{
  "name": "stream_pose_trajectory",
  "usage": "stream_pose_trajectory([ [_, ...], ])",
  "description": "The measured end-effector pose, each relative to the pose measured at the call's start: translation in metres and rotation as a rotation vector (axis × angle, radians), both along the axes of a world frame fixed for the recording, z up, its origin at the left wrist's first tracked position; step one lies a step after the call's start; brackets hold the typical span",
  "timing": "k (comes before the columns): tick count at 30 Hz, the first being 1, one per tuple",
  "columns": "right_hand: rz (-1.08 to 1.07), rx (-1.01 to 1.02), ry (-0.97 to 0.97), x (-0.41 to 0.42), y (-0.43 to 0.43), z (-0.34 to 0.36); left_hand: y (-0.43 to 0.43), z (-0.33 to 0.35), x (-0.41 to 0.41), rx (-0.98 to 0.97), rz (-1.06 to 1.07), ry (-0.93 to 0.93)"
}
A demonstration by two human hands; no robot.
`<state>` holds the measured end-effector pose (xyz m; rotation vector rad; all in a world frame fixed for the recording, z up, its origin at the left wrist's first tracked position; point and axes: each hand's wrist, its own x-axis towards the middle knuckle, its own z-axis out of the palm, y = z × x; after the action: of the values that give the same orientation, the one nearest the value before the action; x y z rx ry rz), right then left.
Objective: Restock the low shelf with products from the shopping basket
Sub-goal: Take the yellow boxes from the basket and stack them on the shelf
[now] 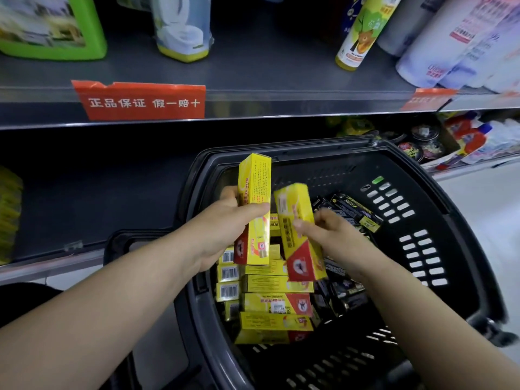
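Box (254, 190) upright in clenched left hand (225, 229), second box (302, 249) tilted in clenched right hand (334, 235).

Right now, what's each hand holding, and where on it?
The left hand grips one yellow box around its middle; the right hand pinches a second yellow box mid-length, both over the basket.

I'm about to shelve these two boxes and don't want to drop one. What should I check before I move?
1. Left hand grips the first yellow box: ok.
2. Right hand pinches the second yellow box: ok, though it looks motion-blurred.
3. Both boxes lifted clear of the basket: cannot tell.
4. Bare space on the low shelf: ok.
5. Stacked yellow boxes left for later trips: ok.
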<state>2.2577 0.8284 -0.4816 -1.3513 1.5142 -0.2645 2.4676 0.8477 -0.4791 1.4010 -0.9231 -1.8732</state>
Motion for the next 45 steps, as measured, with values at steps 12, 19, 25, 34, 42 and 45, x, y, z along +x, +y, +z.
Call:
stream_pose_trajectory([
  [12,-0.092,-0.028,-0.242,0.012,0.006,-0.003,0.011,-0.006,-0.009,-0.063,0.0,-0.067],
  [19,0.672,0.062,0.608,-0.01,0.016,-0.085,0.015,0.001,-0.006,-0.073,-0.003,-0.083],
  [25,0.706,-0.065,0.757,-0.008,0.015,-0.089,0.018,0.013,-0.001,-0.061,0.002,-0.051],
  [34,-0.139,0.332,-0.351,-0.001,0.01,0.019,0.028,0.029,0.025,-0.048,0.036,0.051],
  [42,0.046,0.101,-0.417,0.08,0.022,0.058,0.049,0.035,0.063,-0.068,0.161,0.071],
  [45,0.127,0.112,-0.384,0.111,0.019,0.061,0.063,0.033,0.09,-0.03,0.223,0.122],
])
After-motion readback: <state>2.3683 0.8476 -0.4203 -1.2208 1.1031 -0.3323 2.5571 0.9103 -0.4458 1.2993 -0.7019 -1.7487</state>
